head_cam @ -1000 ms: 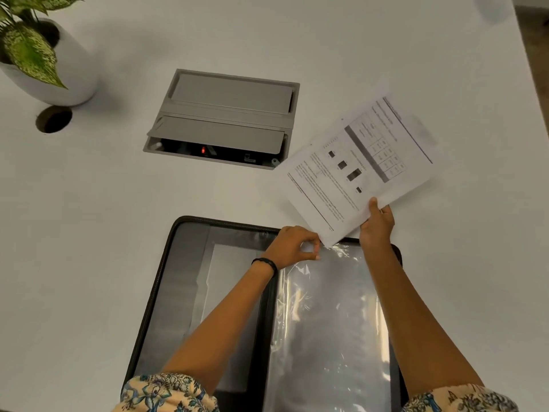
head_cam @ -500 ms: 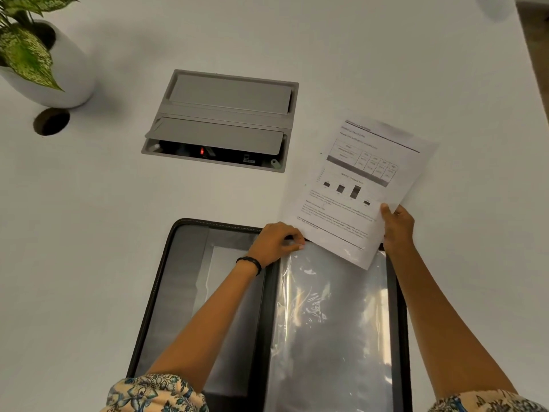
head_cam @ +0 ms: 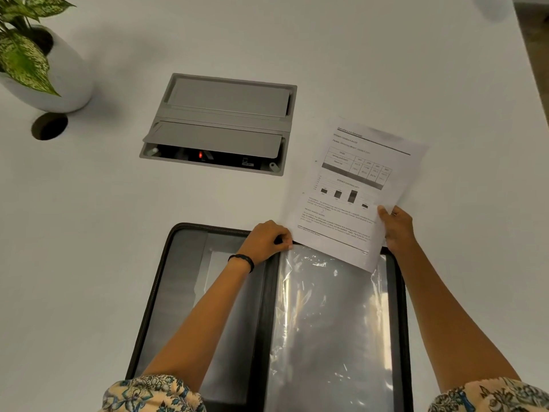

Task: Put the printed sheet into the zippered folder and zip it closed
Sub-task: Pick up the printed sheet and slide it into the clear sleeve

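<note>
The black zippered folder (head_cam: 166,281) lies open flat on the white table in front of me. Its right half holds a clear plastic sleeve (head_cam: 332,322). My left hand (head_cam: 267,239) pinches the sleeve's top left corner at the folder's spine. My right hand (head_cam: 396,227) grips the printed sheet (head_cam: 356,188) by its lower right edge. The sheet, with a table, a bar chart and text, hangs tilted over the folder's top edge, its bottom corner overlapping the sleeve's top.
A grey cable box (head_cam: 219,123) with a half-raised lid is set into the table behind the folder. A potted plant (head_cam: 44,69) in a white pot stands far left, beside a round cable hole (head_cam: 49,125). The table's right edge (head_cam: 531,69) runs along the far right.
The sheet has turned from a steep slant to nearly upright and come down toward the sleeve's top. My right hand shifted right and down along it. My left hand stayed on the sleeve corner.
</note>
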`<state>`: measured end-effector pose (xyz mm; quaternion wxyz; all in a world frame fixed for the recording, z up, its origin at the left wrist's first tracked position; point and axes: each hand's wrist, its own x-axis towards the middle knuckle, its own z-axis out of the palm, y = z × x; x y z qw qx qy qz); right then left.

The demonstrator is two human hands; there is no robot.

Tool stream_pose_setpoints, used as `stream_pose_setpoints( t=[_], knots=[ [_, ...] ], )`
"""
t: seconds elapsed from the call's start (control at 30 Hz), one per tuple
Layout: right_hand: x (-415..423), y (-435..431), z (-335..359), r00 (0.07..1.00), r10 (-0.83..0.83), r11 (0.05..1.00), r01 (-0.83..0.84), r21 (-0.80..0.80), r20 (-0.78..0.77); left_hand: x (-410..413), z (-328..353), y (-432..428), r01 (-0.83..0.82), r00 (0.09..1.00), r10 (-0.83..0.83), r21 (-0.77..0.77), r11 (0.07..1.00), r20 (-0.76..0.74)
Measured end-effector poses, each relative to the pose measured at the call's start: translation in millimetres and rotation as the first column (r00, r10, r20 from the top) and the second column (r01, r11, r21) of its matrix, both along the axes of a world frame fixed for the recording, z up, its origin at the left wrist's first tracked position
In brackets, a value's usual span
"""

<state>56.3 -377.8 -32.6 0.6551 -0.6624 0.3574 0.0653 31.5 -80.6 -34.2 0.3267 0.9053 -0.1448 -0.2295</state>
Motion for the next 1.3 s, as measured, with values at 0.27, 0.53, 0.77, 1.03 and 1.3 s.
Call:
stream_pose_setpoints(
  t=[0.27, 0.53, 0.77, 1.03, 1.3],
  knots=[
    [6.5, -2.5, -6.4, 0.999, 0.021, 1.0, -0.021, -0.001, -0.034, 2.4, 3.0, 3.9, 0.051, 0.992, -0.057, 0.059, 0.997, 0.109],
    [11.5, -4.3, -9.1, 0.994, 0.103, 0.994, -0.104, -0.042, -0.025, 3.6, 1.2, 4.2, 0.032, 0.995, -0.039, 0.083, 0.996, 0.091],
    [12.6, 3.9, -5.2, 0.98, 0.194, 0.978, -0.197, -0.067, -0.039, 5.3, -1.8, 5.4, 0.025, 0.999, -0.027, 0.048, 0.999, 0.033],
    [5.8, -0.1, -6.8, 0.968, 0.236, 0.966, -0.243, -0.091, -0.081, 10.2, -4.3, -7.9, -0.338, 0.94, 0.322, -0.204, 0.919, -0.11],
    [-1.4, -1.9, -3.9, 0.932, 0.353, 0.919, -0.363, -0.155, -0.087, 30.2, -5.6, -32.2, -0.49, 0.868, 0.446, -0.229, 0.841, -0.218]
  ],
)
